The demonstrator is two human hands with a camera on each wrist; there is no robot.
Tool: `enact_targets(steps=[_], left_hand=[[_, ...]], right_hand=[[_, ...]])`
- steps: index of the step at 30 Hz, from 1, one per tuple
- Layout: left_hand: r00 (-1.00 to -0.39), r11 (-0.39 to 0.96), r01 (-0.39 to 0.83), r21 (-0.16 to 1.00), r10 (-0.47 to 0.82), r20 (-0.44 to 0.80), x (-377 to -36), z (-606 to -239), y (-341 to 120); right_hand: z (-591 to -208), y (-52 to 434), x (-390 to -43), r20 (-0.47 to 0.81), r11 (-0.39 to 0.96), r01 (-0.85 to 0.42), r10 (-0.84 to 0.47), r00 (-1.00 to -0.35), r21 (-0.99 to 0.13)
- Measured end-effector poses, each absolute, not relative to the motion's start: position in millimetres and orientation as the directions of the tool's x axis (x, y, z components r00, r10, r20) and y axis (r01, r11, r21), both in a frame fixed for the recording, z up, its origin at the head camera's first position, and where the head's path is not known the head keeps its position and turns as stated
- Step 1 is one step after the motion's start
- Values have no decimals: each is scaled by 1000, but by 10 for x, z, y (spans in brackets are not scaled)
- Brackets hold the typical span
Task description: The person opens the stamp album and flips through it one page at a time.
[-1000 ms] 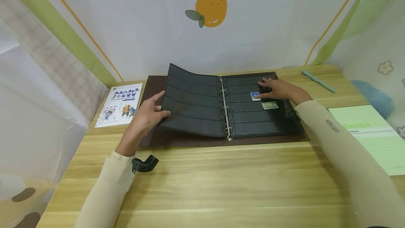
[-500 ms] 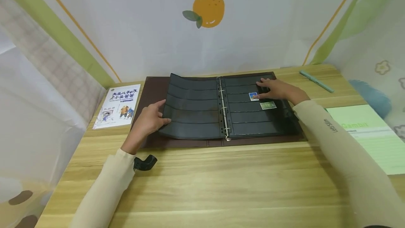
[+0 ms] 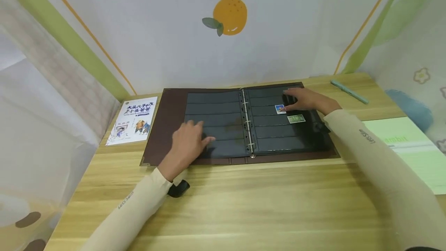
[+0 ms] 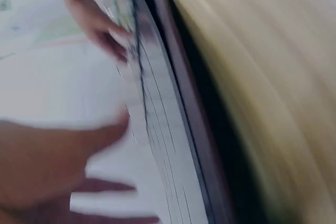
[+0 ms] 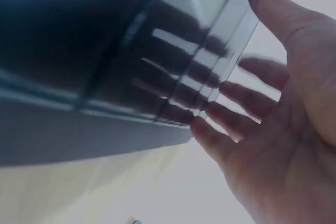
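The left hand (image 3: 188,142) lies flat, fingers (image 3: 205,140) spread, on the album's (image 3: 163,127) left page. The right hand (image 3: 304,100) rests with straight fingers (image 3: 286,107) beside a blue stamp (image 3: 280,109); a green stamp (image 3: 296,119) sits just below. The album lies open on the bench (image 3: 244,204).

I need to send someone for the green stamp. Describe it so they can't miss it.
Find the open brown album on the wooden table. On its right-hand black page, just below the right hand, sits the green stamp. It is wider and green; the stamp above is blue and squarer.
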State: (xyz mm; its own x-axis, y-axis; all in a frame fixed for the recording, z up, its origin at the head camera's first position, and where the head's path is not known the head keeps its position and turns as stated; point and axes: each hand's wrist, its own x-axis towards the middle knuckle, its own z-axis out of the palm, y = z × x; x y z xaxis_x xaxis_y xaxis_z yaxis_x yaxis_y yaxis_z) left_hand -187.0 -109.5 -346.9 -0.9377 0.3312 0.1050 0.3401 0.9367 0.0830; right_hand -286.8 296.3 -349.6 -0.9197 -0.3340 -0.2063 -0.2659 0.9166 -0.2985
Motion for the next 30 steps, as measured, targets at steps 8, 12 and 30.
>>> enact_targets(steps=[8, 12, 30], left_hand=[[-886, 927, 310, 211, 362, -290, -1904, -3535, -606], [-871, 952, 255, 169, 302, -387, -1898, -3588, -547], [-868, 914, 325, 243, 390, -306, -1855, -3692, -651]], right_hand=[[-3413, 3131, -2988, -201, 969, -119, -163, -966, -216], [-3473, 3218, -3002, -248, 974, -80, -132, -960, -210], [-3593, 3284, -3005, -207, 944, -97, -168, -964, -315]])
